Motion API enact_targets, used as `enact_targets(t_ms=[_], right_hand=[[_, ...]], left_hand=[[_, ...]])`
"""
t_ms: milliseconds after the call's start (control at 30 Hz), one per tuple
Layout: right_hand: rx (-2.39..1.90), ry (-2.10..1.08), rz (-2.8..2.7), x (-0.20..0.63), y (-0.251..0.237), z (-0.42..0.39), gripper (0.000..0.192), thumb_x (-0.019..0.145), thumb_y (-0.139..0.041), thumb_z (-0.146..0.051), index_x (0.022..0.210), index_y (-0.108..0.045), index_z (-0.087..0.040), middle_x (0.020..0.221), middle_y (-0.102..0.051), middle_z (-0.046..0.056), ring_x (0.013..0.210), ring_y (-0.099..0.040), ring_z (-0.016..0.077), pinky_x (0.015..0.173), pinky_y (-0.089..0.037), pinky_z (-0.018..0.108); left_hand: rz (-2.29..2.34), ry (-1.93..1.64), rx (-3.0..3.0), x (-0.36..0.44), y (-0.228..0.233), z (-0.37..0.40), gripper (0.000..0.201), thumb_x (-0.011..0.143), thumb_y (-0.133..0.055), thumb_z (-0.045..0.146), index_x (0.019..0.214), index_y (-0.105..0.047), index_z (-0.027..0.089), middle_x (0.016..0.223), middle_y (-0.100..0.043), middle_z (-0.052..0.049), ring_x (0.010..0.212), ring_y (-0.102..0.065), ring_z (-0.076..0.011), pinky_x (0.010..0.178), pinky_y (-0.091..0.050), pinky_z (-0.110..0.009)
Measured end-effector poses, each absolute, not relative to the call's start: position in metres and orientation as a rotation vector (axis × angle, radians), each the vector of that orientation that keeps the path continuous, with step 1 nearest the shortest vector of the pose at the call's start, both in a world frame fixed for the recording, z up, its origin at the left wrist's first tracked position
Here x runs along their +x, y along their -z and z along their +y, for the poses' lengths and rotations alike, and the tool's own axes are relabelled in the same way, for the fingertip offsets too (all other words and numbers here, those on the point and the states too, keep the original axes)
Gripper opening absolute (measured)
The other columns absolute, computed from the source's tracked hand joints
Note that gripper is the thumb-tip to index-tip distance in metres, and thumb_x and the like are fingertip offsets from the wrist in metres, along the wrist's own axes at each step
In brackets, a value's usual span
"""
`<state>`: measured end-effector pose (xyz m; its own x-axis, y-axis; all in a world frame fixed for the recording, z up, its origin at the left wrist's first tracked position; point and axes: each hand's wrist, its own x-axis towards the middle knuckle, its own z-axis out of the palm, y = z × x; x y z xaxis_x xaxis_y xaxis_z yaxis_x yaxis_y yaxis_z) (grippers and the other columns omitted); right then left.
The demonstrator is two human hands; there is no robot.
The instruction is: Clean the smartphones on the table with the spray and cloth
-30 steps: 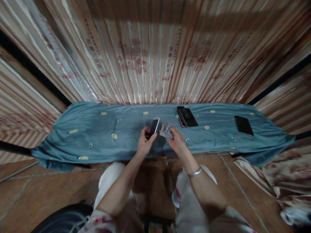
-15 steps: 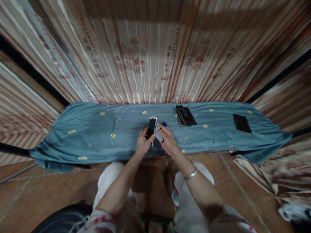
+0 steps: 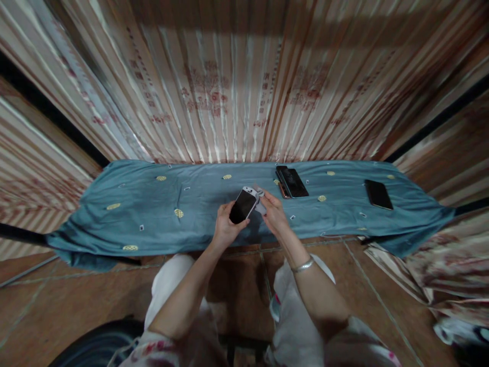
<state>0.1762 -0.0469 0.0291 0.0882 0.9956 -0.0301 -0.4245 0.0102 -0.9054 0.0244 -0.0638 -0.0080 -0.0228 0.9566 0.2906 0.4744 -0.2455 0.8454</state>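
My left hand (image 3: pixel 224 228) holds a white-edged phone (image 3: pixel 243 205) with its dark screen facing up, over the front middle of a low table draped in blue cloth (image 3: pixel 153 204). Beside it, my right hand (image 3: pixel 273 215) pinches a small grey cloth (image 3: pixel 261 205) against the phone's top right end. A silver bangle (image 3: pixel 303 264) circles my right wrist. Both hands hover just above the blue cloth.
Two stacked dark phones (image 3: pixel 292 182) lie on the blue cloth right of my hands, and another dark phone (image 3: pixel 377 194) rests farther right. A striped curtain (image 3: pixel 237 86) hangs behind the table. Patterned fabric (image 3: pixel 439 270) is heaped on the tiled floor at right.
The phone has tilted from edge-on to screen up in my left hand. My right hand with the grey cloth has moved in against the phone's top end.
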Motion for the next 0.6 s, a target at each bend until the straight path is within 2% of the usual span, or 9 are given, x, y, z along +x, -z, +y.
enact_targets(t_ms=[133, 233, 367, 600], right_hand=[[-0.969, -1.354, -0.887, 0.184, -0.028, -0.045, 0.037, 0.069, -0.073, -0.042, 0.099, -0.073, -0.02, 0.098, -0.075, 0.004, 0.1, -0.067, 0.0218, 0.081, -0.055, 0.031], [-1.001, -1.347, -0.971, 0.191, -0.023, -0.041, 0.037, 0.068, -0.073, -0.044, 0.098, -0.073, -0.021, 0.102, -0.075, 0.004, 0.101, -0.067, 0.0219, 0.086, -0.053, 0.032], [-1.081, -1.244, -1.149, 0.2, -0.019, -0.035, 0.033, 0.072, -0.07, -0.042, 0.097, -0.075, -0.022, 0.103, -0.075, 0.003, 0.101, -0.067, 0.0218, 0.096, -0.048, 0.037], [-1.152, -1.024, -1.48, 0.21, -0.023, -0.034, 0.028, 0.079, -0.065, -0.034, 0.102, -0.075, -0.025, 0.102, -0.076, 0.001, 0.102, -0.066, 0.0238, 0.102, -0.043, 0.044]], left_hand=[[1.523, -1.212, 1.896, 0.018, 0.008, -0.063, 0.068, 0.059, -0.079, 0.027, 0.122, -0.056, 0.017, 0.111, -0.055, -0.009, 0.11, -0.054, -0.0274, 0.098, -0.045, -0.045], [1.497, -1.191, 2.022, 0.014, 0.008, -0.065, 0.067, 0.061, -0.076, 0.023, 0.124, -0.054, 0.018, 0.113, -0.053, -0.009, 0.109, -0.052, -0.0276, 0.099, -0.045, -0.047], [1.453, -1.144, 2.173, 0.016, 0.008, -0.07, 0.068, 0.061, -0.074, 0.02, 0.125, -0.052, 0.016, 0.116, -0.052, -0.011, 0.109, -0.05, -0.029, 0.098, -0.045, -0.048], [1.437, -1.07, 2.29, 0.019, 0.006, -0.075, 0.067, 0.062, -0.071, 0.017, 0.126, -0.051, 0.016, 0.119, -0.052, -0.013, 0.108, -0.049, -0.0297, 0.097, -0.044, -0.047]])
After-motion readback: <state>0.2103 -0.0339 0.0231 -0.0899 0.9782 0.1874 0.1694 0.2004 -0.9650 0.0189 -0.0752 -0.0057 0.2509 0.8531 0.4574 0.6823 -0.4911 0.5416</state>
